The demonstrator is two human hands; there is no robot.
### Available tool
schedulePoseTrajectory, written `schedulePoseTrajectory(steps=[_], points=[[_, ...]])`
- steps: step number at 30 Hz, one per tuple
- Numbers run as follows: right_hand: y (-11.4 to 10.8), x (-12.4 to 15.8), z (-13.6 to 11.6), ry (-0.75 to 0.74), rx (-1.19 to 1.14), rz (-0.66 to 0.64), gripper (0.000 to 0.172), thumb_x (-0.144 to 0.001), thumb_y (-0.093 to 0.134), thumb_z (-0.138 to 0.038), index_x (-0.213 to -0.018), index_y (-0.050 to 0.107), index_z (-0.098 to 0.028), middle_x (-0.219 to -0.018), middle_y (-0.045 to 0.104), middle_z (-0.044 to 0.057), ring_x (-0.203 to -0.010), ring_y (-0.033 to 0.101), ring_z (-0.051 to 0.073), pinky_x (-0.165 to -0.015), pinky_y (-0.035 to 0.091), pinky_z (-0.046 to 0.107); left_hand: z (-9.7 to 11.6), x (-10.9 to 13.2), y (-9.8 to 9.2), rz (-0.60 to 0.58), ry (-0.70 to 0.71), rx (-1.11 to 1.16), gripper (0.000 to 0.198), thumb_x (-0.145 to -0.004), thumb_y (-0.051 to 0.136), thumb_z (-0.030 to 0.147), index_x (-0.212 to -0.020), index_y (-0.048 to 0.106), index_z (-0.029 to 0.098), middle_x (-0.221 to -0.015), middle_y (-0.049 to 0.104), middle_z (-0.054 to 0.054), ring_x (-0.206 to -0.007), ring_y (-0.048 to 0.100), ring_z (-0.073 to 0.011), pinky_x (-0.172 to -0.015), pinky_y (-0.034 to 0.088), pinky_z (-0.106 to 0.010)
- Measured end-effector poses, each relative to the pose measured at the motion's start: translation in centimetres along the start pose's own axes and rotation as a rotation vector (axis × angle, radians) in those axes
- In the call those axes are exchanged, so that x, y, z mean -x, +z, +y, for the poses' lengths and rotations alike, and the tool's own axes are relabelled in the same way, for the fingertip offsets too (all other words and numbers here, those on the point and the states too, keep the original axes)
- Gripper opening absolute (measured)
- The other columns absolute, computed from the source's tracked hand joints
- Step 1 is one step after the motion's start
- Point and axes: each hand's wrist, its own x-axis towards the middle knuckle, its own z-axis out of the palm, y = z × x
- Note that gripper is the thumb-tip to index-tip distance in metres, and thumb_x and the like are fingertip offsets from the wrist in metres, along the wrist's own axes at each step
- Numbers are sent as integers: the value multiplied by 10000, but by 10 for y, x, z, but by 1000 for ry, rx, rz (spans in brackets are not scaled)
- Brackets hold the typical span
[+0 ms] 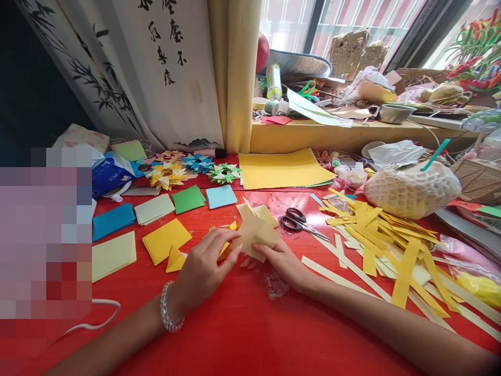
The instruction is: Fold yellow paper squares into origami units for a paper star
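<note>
A pale yellow folded paper (pixel 254 232) with pointed corners is held between my two hands, just above the red table. My left hand (pixel 205 266), with a beaded bracelet at the wrist, pinches the paper's left edge between thumb and fingers. At its lower right, my right hand (pixel 284 261) grips it, thumb on top. Bright yellow folded pieces partly show behind my left fingers. Beside that hand lie a small yellow folded triangle (pixel 175 259) and a stack of yellow paper rectangles (pixel 166 241). Black-handled scissors (pixel 299 223) rest beyond my right hand.
Yellow and cream paper strips (pixel 376 235) spread across the right side. Stacked green paper (pixel 188 199), blue paper (pixel 113 221) and cream paper (pixel 114 256) lie left. Folded paper rings (pixel 225 173) and large yellow sheets (pixel 284 168) sit at the back. A netted white bundle (pixel 410 190) stands right.
</note>
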Motion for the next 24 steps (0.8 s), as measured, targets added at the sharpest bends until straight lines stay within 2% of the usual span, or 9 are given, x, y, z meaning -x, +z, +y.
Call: schedulePoseTrajectory(steps=[3, 7, 10, 14, 21, 24], points=[[0, 2, -3, 2, -13, -133, 246, -840, 517, -355, -921, 605, -140, -810, 631, 59, -681, 612, 188, -692, 487, 300, 1, -1, 1, 30, -212, 94, 165, -875, 476, 274, -1019, 520, 205, -909, 609, -20, -828, 594, -137, -736, 503, -236], [1, 3, -5, 58, -63, -156, 348, -845, 518, -435, -901, 623, -108, -763, 631, 77, -705, 615, 199, -698, 489, 297, 0, -1, 3, 37, -349, 208, 205, -852, 508, 299, -1041, 508, 221, -889, 606, -8, -836, 591, -137, -730, 503, -235], [1, 2, -4, 64, -80, -91, 378, -854, 518, -471, -973, 618, -128, -798, 630, 68, -731, 613, 194, -695, 490, 282, -1, -1, 3, 35, -363, 214, 169, -844, 516, 300, -992, 524, 219, -892, 605, -6, -819, 583, -131, -726, 492, -233], [-1, 0, -4, -40, -79, 55, 325, -880, 514, -428, -1057, 601, -170, -957, 615, 54, -848, 590, 194, -706, 478, 261, 1, -1, 2, 35, -351, 185, 176, -832, 522, 267, -1001, 517, 218, -849, 594, 0, -773, 578, -123, -696, 484, -224], [-3, -1, -1, -56, -18, 41, 294, -882, 521, -383, -1065, 609, -171, -974, 619, 46, -926, 566, 207, -756, 458, 272, -2, -2, 5, 102, -422, 199, 236, -831, 529, 314, -1041, 492, 213, -846, 589, -7, -820, 586, -147, -728, 489, -256], [-2, -1, -4, -44, 0, 58, 334, -875, 520, -415, -1072, 600, -157, -975, 616, 54, -916, 563, 210, -722, 459, 266, -1, -1, 5, 111, -380, 157, 185, -840, 524, 311, -994, 512, 208, -856, 597, -12, -816, 588, -149, -716, 493, -255]])
